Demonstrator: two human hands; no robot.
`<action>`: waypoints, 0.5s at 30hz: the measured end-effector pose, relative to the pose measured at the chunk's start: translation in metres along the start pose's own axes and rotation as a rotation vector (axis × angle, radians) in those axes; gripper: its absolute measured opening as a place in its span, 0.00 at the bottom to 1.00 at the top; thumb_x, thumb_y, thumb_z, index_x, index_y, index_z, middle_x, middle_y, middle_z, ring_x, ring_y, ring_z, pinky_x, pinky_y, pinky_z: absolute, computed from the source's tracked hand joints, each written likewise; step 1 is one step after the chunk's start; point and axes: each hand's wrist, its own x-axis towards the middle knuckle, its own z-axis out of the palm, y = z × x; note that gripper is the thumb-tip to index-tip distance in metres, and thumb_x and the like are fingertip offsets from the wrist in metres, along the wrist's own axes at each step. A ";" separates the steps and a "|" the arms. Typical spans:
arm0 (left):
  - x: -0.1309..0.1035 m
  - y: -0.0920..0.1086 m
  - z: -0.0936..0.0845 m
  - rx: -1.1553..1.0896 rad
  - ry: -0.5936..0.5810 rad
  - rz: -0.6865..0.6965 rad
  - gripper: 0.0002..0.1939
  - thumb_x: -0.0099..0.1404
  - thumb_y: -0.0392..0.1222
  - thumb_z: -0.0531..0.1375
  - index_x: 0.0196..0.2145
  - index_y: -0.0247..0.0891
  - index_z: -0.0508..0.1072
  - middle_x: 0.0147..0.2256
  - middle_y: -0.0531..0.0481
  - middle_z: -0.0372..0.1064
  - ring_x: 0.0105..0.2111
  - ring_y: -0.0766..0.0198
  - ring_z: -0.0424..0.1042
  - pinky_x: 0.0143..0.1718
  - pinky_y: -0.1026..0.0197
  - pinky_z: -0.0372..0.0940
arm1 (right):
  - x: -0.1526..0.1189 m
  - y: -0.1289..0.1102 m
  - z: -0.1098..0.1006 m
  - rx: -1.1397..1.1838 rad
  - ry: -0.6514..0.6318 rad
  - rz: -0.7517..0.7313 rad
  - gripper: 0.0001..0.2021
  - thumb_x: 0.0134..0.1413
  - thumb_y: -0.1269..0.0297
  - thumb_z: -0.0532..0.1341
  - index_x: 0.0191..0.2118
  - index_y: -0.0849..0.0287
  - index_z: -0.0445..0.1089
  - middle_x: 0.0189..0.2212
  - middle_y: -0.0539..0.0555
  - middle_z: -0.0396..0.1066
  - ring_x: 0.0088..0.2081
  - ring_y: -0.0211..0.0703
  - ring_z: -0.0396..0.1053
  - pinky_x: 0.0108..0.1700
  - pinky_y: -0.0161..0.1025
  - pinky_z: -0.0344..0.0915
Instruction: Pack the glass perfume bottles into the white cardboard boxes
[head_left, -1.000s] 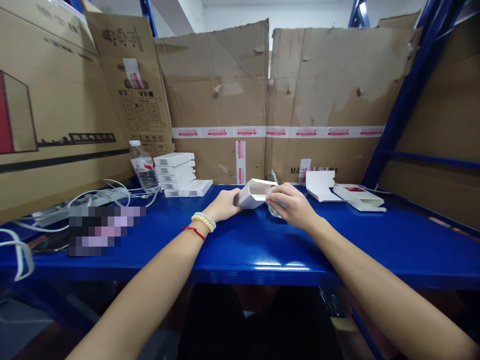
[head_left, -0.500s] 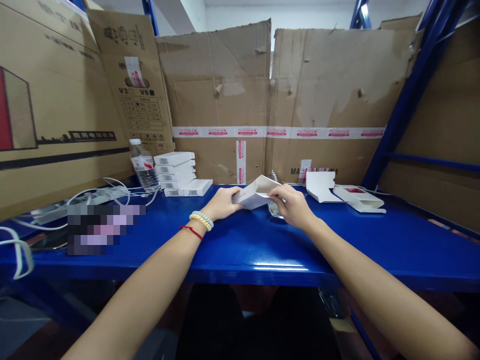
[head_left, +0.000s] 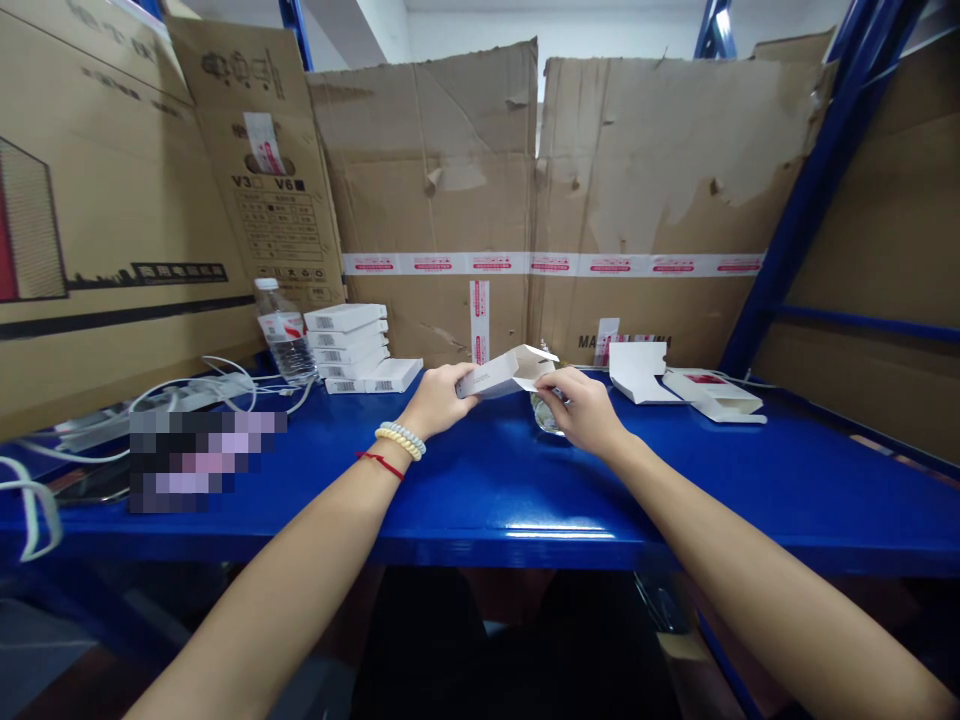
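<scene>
A small white box (head_left: 495, 376) is held above the blue table, its right end open with flaps sticking out. My left hand (head_left: 441, 400) grips its left end, fingers closed round it. At the open end my right hand (head_left: 576, 408) pinches a lower flap between thumb and fingers. Just behind the right hand a clear, shiny object (head_left: 546, 414) stands on the table, partly hidden. To the right lie an opened white carton (head_left: 639, 372) and another open white box (head_left: 716, 396) with a red patch on it.
White boxes (head_left: 346, 340) are stacked at the back left beside a water bottle (head_left: 285, 335). White cables (head_left: 169, 400) and a pixelated item (head_left: 206, 460) lie on the left of the blue table (head_left: 465, 500). Cardboard sheets (head_left: 435, 220) stand along the back.
The white box has tilted flatter, and its open end has turned more to the right, with the upper flap now sticking out. Both hands keep hold of it.
</scene>
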 end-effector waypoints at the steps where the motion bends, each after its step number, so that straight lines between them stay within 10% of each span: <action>1: 0.000 -0.001 0.000 -0.032 -0.016 -0.004 0.22 0.53 0.41 0.64 0.47 0.39 0.75 0.41 0.47 0.77 0.40 0.54 0.74 0.46 0.56 0.66 | 0.000 0.000 0.000 0.010 0.000 0.008 0.07 0.60 0.66 0.56 0.34 0.55 0.70 0.31 0.55 0.74 0.34 0.44 0.71 0.37 0.41 0.68; 11: 0.006 -0.008 0.004 -0.704 -0.209 -0.161 0.32 0.48 0.41 0.68 0.52 0.34 0.70 0.49 0.40 0.73 0.47 0.51 0.74 0.51 0.49 0.67 | 0.006 0.003 -0.019 0.056 0.231 0.183 0.19 0.47 0.56 0.66 0.43 0.57 0.66 0.39 0.58 0.71 0.37 0.47 0.70 0.34 0.43 0.67; 15: 0.005 -0.004 0.001 -0.944 -0.292 -0.233 0.39 0.45 0.42 0.71 0.54 0.34 0.64 0.43 0.41 0.76 0.44 0.51 0.75 0.48 0.46 0.69 | 0.003 0.009 -0.015 0.326 0.119 0.382 0.32 0.45 0.51 0.67 0.54 0.56 0.59 0.41 0.58 0.73 0.39 0.48 0.72 0.35 0.44 0.68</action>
